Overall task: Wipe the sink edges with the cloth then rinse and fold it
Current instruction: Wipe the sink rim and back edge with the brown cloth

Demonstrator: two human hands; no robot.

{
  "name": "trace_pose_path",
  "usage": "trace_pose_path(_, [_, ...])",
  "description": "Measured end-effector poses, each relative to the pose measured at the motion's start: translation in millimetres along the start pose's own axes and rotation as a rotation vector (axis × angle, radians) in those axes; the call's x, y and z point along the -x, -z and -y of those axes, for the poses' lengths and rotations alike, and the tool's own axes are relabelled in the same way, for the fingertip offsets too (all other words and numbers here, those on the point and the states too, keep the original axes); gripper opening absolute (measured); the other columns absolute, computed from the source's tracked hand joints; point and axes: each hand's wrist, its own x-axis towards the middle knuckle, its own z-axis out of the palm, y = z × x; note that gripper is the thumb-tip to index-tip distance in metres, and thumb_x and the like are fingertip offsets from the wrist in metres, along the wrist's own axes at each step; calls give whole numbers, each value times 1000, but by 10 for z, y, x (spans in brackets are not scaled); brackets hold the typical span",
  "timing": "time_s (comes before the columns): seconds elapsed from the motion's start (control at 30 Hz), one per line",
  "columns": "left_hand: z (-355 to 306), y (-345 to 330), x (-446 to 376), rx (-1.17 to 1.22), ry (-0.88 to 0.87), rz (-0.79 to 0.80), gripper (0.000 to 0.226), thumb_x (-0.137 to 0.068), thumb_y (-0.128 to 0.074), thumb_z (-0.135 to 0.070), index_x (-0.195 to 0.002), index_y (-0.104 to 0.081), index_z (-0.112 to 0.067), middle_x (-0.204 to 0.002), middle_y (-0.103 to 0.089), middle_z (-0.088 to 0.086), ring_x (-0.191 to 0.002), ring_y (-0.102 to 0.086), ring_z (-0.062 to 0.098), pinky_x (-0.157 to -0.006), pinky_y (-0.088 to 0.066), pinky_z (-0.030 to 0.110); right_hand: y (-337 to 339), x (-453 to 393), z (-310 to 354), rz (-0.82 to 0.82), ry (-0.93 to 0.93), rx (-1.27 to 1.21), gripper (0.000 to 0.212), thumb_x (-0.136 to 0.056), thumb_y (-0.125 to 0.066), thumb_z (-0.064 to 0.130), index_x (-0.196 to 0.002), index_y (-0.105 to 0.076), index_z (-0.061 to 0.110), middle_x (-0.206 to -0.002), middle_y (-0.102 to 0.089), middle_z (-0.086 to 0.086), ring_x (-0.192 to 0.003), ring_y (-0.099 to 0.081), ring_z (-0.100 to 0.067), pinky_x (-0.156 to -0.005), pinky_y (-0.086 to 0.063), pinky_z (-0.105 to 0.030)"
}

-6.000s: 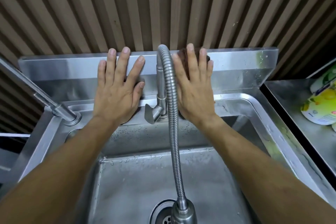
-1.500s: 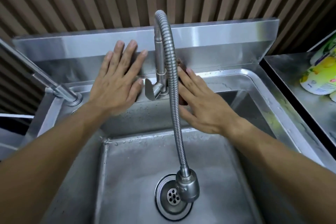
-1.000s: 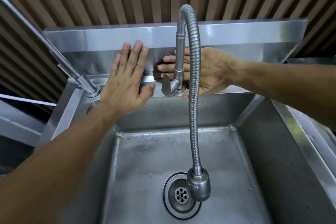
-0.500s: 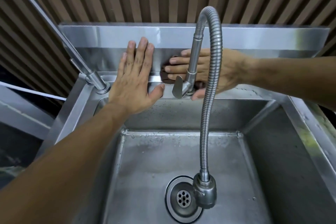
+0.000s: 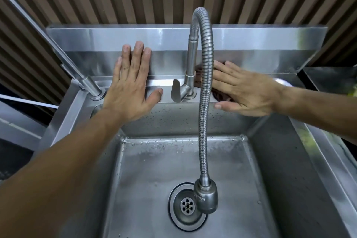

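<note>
- Head view: the right hand (image 5: 245, 92) lies flat, fingers extended and pressing the dark cloth (image 5: 220, 95) onto the sink's back ledge (image 5: 166, 80), just right of the faucet base (image 5: 190, 93); the cloth sits directly under the palm, mostly hidden, so its outline is probably wider than what shows
- The ledge runs left to right; the fingers (image 5: 222, 72) point left toward the faucet
- The left hand (image 5: 131, 87) rests splayed and empty on the backsplash (image 5: 251, 55), farther from the cloth

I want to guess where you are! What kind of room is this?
Probably a kitchen washing-up corner: a deep steel sink with a drain, a bendy faucet, and a cloth under the right hand.
</note>
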Motion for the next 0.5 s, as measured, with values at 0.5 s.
trace_pose_path(0.5, [-257, 69, -432, -200, -298, -14, 85, -100, -41, -34, -163, 12, -14, -164, 33, 3, -157, 16, 34, -128, 6, 50, -411, -31, 630, -333, -451, -331, 59, -110, -18, 46, -164, -23, 23, -173, -15, 6, -161, 3, -18, -131, -6, -44])
